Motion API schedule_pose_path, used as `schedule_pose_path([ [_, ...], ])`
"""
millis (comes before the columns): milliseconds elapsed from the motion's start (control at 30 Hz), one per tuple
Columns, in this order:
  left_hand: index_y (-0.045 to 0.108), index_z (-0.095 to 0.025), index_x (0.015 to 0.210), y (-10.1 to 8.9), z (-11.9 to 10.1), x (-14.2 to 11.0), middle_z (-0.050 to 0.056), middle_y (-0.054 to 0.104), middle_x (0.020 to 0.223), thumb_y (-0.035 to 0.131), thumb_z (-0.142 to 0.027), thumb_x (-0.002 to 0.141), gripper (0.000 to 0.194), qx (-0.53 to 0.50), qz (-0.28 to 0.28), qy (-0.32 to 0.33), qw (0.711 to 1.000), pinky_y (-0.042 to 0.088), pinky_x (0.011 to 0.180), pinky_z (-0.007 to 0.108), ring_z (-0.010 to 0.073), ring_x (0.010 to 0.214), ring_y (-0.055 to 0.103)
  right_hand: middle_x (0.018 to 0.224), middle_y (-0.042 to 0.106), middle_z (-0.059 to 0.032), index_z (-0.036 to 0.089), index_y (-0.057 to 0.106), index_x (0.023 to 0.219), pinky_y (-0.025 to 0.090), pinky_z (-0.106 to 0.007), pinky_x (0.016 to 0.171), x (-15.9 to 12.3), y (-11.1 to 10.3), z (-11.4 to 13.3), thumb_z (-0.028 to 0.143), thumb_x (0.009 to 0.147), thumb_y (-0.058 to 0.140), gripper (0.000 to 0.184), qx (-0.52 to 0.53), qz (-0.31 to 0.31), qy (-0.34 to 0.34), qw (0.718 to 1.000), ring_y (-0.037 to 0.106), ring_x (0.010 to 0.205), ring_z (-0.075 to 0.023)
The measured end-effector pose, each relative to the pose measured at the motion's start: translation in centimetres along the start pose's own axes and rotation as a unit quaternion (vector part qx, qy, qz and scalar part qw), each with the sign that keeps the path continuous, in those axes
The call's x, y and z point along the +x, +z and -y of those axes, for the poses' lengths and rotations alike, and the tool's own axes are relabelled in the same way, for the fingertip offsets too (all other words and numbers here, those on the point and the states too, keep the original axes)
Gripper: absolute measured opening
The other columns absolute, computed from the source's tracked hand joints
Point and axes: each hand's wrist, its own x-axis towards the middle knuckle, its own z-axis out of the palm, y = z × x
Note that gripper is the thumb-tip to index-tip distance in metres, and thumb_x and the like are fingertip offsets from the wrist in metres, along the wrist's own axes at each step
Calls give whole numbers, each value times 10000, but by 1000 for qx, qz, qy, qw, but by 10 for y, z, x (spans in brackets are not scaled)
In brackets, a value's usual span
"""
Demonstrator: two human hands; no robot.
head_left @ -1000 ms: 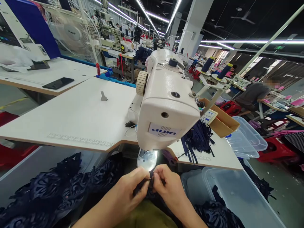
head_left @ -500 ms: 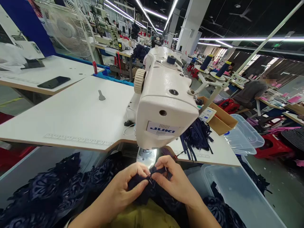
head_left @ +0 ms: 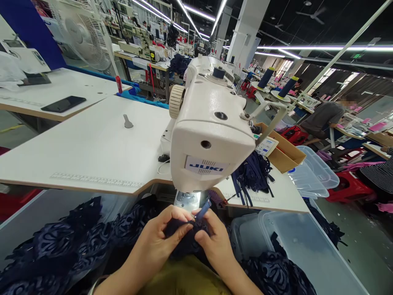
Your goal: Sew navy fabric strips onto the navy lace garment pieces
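Observation:
My left hand and my right hand pinch a piece of dark navy lace fabric just below the lit needle area of a white JUKI sewing machine. A narrow blue strip sticks up between my right fingers. More of the patterned navy fabric lies heaped at the left in front of the table.
A pile of navy straps lies right of the machine. Clear plastic bins stand at the right and behind it. A phone rests on the far table. A fan stands behind. A person sits at the right.
Both hands shifted slightly left and reworked the fabric; the narrow blue strip now pokes up from my right fingers. The view tilted a little.

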Motion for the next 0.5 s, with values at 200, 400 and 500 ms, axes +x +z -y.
schedule_pose_path([
  [200,581,-279,877,13,5,-6,-78,688,879,586,-204,849,81,57,-34,94,993,505,752,120,62,811,658,845,572,25,270,637,852,451,-215,672,-1,15,-7,246,852,660,33,97,-99,-19,990,564,759,-119],
  [400,527,-272,924,11,5,-9,-67,654,903,532,-148,874,134,113,-29,147,982,487,778,102,45,835,638,851,623,24,275,633,853,453,-231,686,-3,16,-14,145,875,605,135,70,-107,-66,990,584,783,-129],
  [500,513,-267,947,9,7,-11,-48,631,922,505,-121,878,162,128,-16,157,979,482,798,119,54,869,623,835,617,23,273,633,845,452,-237,679,-4,16,-17,132,881,591,152,62,-100,-76,990,581,777,-131],
])
